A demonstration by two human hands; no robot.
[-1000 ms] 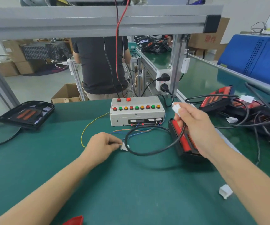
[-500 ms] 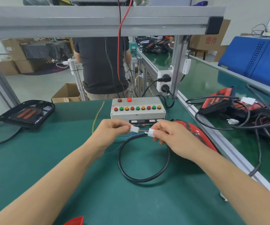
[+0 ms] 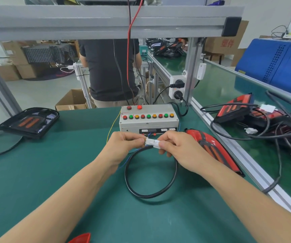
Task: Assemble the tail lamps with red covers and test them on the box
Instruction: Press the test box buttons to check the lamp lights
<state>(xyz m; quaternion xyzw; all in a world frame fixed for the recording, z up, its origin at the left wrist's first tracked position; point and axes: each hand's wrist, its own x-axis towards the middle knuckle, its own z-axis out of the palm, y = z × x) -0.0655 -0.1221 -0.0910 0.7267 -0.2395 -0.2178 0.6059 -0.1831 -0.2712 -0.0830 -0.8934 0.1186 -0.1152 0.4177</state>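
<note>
Left hand (image 3: 123, 146) and right hand (image 3: 179, 149) each pinch a white plug (image 3: 152, 142), ends touching, raised above table (image 3: 36, 172) before box (image 3: 149, 118).

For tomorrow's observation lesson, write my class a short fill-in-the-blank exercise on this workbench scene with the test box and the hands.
1. The left hand and right hand press two ____ connectors together.
2. The black cable lies in a ____ on the green mat.
3. The red-covered tail lamp lies to the ____ of the test box.

Missing words: white; loop; right
</note>
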